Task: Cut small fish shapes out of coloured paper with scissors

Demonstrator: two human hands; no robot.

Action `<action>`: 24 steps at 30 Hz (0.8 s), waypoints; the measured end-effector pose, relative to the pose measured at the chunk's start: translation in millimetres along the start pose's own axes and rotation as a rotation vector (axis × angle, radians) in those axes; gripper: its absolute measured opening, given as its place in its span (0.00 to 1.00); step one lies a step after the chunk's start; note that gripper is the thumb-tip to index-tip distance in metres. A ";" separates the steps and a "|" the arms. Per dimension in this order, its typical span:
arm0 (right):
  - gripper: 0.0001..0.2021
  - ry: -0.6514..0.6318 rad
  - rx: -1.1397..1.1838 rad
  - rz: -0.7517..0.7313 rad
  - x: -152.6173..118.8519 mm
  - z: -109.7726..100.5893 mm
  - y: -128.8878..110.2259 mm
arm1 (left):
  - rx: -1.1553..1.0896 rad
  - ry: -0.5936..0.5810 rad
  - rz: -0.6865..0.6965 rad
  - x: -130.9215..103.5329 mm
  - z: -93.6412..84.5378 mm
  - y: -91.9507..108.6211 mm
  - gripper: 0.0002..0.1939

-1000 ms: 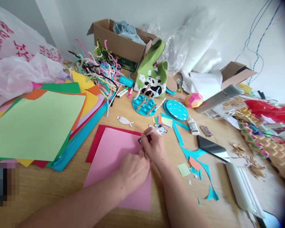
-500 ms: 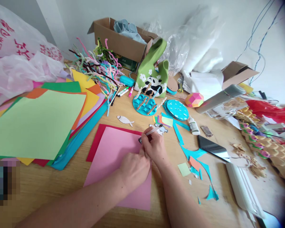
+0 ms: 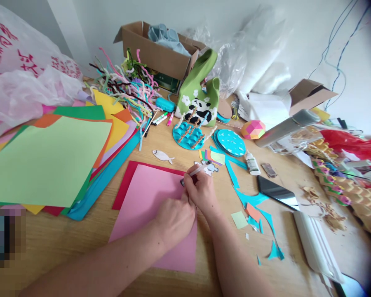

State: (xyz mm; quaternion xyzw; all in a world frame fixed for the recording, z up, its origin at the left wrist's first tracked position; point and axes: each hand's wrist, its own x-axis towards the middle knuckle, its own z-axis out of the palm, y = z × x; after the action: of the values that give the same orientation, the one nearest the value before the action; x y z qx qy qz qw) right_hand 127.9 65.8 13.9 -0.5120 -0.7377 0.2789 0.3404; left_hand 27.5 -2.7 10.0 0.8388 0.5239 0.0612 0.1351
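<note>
Grips a pen (image 3: 198,169) in the right hand (image 3: 201,189) at the edge of the pink sheet (image 3: 146,198) on the worktop (image 3: 58,237). Rests the left hand (image 3: 176,216), curled, on that sheet — cannot tell if empty.

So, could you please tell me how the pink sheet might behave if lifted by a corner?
The pink sheet looks thin, so it would probably be light and rather floppy, sagging from the corner. It overlaps the red sheet, so the two might slide against each other. With the left hand over it, it could bend or crease there.
</note>
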 end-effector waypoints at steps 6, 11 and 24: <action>0.06 -0.010 -0.023 0.016 -0.1 -0.8 -0.1 | 0.008 0.018 -0.002 -0.5 0.9 0.1 0.14; 0.06 -0.013 -0.038 0.009 -0.6 -0.6 0.5 | -0.002 0.008 -0.003 -0.8 0.2 -0.2 0.15; 0.05 -0.018 -0.074 0.017 -1.0 -0.8 2.7 | 0.013 0.017 -0.005 -0.7 3.7 -0.5 0.15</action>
State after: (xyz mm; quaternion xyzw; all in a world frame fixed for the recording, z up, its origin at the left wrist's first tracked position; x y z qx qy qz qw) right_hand 130.3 65.9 12.1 -0.5281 -0.7462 0.2587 0.3122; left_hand 27.6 -3.7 6.3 0.8378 0.5275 0.0646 0.1250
